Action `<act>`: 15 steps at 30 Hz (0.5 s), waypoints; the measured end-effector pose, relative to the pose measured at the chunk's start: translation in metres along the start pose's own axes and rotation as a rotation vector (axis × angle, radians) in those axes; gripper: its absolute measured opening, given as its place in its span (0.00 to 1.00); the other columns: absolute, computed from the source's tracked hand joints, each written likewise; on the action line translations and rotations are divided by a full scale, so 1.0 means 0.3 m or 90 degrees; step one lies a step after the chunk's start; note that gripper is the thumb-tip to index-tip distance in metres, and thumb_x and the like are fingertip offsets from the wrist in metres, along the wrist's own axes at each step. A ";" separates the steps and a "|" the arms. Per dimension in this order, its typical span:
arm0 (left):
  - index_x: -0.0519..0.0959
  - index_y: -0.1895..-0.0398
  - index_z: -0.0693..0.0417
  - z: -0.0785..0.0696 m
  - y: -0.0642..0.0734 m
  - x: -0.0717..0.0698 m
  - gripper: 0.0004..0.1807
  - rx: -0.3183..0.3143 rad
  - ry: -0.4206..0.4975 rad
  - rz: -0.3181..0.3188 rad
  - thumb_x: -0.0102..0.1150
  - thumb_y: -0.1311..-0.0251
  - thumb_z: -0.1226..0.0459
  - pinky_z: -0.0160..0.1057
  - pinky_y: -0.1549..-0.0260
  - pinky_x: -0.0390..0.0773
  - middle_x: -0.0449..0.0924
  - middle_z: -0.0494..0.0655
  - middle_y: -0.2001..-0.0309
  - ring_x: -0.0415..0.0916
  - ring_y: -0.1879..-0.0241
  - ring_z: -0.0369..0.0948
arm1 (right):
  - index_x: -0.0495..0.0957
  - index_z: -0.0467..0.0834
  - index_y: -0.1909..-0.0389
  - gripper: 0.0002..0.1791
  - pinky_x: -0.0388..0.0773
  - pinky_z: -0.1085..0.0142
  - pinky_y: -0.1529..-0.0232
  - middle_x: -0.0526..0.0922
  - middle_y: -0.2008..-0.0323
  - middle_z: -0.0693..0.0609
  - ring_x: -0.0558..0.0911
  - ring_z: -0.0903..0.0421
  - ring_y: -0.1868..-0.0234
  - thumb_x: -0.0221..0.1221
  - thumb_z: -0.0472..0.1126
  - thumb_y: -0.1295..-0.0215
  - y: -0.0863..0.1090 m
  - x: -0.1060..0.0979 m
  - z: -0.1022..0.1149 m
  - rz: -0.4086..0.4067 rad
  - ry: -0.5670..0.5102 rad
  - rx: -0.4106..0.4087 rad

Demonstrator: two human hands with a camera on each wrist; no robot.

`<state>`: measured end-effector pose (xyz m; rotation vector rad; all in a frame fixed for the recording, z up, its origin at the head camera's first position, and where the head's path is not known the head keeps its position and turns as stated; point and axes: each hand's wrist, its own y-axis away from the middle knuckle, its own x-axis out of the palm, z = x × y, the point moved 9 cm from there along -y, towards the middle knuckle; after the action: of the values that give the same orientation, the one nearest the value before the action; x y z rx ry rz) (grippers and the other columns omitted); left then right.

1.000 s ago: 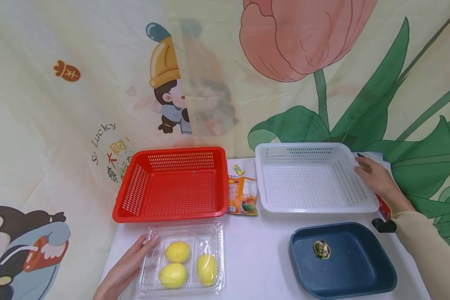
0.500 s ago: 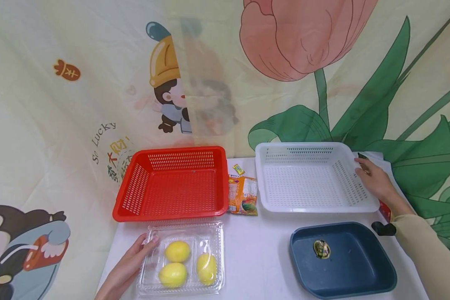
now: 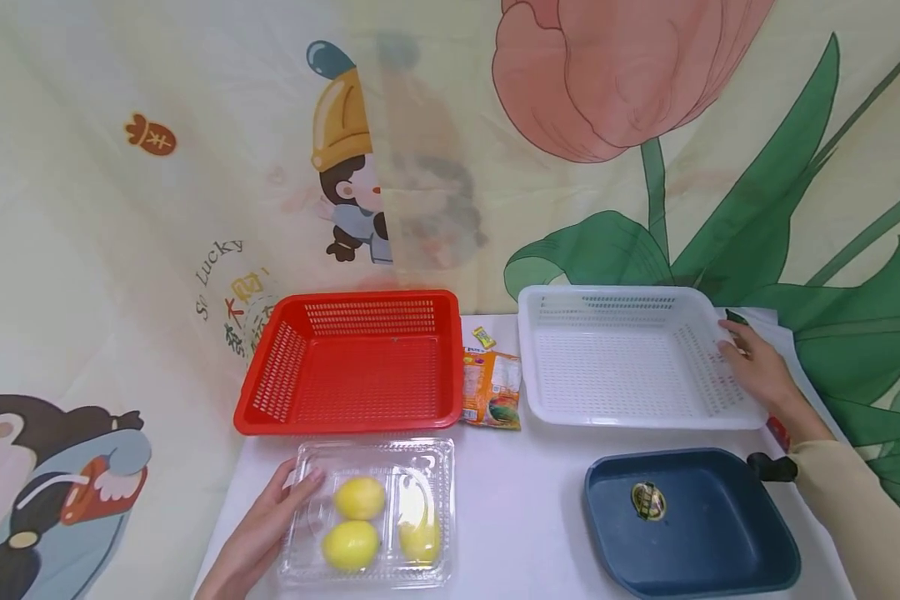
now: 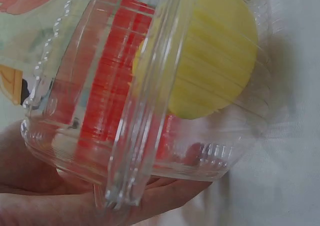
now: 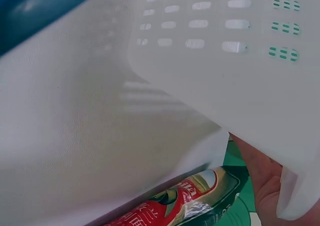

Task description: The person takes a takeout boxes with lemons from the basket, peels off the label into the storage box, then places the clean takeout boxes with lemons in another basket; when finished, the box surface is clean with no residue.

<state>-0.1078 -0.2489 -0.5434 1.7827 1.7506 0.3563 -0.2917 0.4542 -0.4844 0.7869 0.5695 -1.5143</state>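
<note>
My left hand [image 3: 262, 525] grips the left side of a clear plastic clamshell box [image 3: 315, 571], thumb on the lid. Inside it lie three lemons [image 3: 351, 545], two in the left part and one in the right under glare. The left wrist view shows fingers round the box's corner, with one lemon [image 4: 215, 50] close up. My right hand [image 3: 761, 371] holds the right rim of a white slotted basket [image 3: 645, 421]. From the right wrist, that hand [image 5: 265, 186] shows at the basket's turned-out rim, most fingers hidden.
A red slotted basket [image 3: 348, 428] stands behind the box. An orange snack bag [image 3: 491, 392] and a small yellow wrapper [image 3: 483, 337] lie between the baskets. A dark blue basin [image 3: 708, 542] holds a round dark item [image 3: 648, 501]. A red-green package [image 5: 175, 201] lies under my right wrist.
The head view has shifted slightly, so everything sits a little further right. Glare has spread over the box's right lemon. Both hands keep their holds.
</note>
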 end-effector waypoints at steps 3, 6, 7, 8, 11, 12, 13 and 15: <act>0.46 0.21 0.45 0.003 0.002 -0.002 0.46 -0.009 -0.005 0.001 0.53 0.32 0.38 0.68 0.32 0.61 0.51 0.60 0.25 0.55 0.30 0.59 | 0.42 0.40 0.19 0.36 0.71 0.27 0.44 0.55 0.30 0.19 0.64 0.19 0.36 0.37 0.55 0.18 -0.005 0.009 0.007 0.003 -0.008 -0.006; 0.44 0.20 0.45 0.009 0.001 -0.001 0.49 -0.024 -0.019 0.009 0.52 0.33 0.35 0.71 0.32 0.61 0.49 0.62 0.24 0.54 0.29 0.61 | 0.43 0.40 0.19 0.36 0.74 0.29 0.46 0.56 0.31 0.18 0.66 0.20 0.37 0.37 0.54 0.18 -0.010 0.012 0.010 0.002 0.001 -0.012; 0.44 0.20 0.45 0.009 0.001 -0.001 0.49 -0.028 -0.027 0.012 0.52 0.34 0.34 0.72 0.33 0.61 0.48 0.63 0.24 0.54 0.29 0.62 | 0.43 0.40 0.19 0.36 0.75 0.31 0.47 0.57 0.31 0.18 0.67 0.20 0.37 0.36 0.54 0.18 -0.010 0.012 0.009 0.001 0.004 -0.013; 0.44 0.20 0.44 0.008 0.003 -0.002 0.49 -0.030 -0.033 0.014 0.51 0.34 0.34 0.72 0.34 0.63 0.49 0.63 0.24 0.55 0.29 0.62 | 0.43 0.40 0.19 0.36 0.76 0.32 0.48 0.58 0.31 0.18 0.67 0.21 0.38 0.36 0.54 0.18 -0.011 0.011 0.007 0.000 0.007 -0.013; 0.47 0.21 0.42 -0.004 0.014 -0.006 0.46 -0.021 -0.049 0.020 0.51 0.33 0.35 0.69 0.39 0.70 0.55 0.63 0.26 0.60 0.31 0.60 | 0.43 0.40 0.19 0.36 0.78 0.34 0.50 0.58 0.31 0.18 0.68 0.21 0.38 0.36 0.54 0.18 -0.008 0.008 0.001 -0.001 0.008 -0.011; 0.48 0.21 0.42 -0.011 0.019 -0.006 0.44 -0.014 -0.052 0.022 0.51 0.33 0.36 0.67 0.40 0.72 0.57 0.62 0.27 0.61 0.31 0.60 | 0.43 0.40 0.19 0.36 0.78 0.34 0.50 0.58 0.31 0.18 0.68 0.21 0.38 0.36 0.54 0.18 -0.006 0.008 -0.001 -0.002 0.008 -0.010; 0.50 0.22 0.41 -0.018 0.023 -0.006 0.42 -0.007 -0.051 0.025 0.51 0.32 0.37 0.66 0.40 0.73 0.58 0.61 0.27 0.62 0.32 0.59 | 0.43 0.40 0.19 0.36 0.78 0.34 0.50 0.58 0.31 0.18 0.68 0.22 0.37 0.36 0.54 0.18 -0.005 0.007 -0.003 -0.003 0.007 -0.009; 0.51 0.22 0.42 -0.037 0.034 -0.003 0.40 0.009 -0.044 0.038 0.51 0.30 0.40 0.67 0.38 0.71 0.58 0.60 0.27 0.61 0.30 0.58 | 0.42 0.40 0.19 0.36 0.77 0.34 0.49 0.58 0.31 0.18 0.67 0.21 0.37 0.35 0.54 0.18 -0.001 0.005 -0.006 -0.005 0.006 -0.007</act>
<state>-0.1062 -0.2465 -0.5286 1.8395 1.6580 0.3031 -0.2919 0.4547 -0.4867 0.7842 0.5884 -1.5136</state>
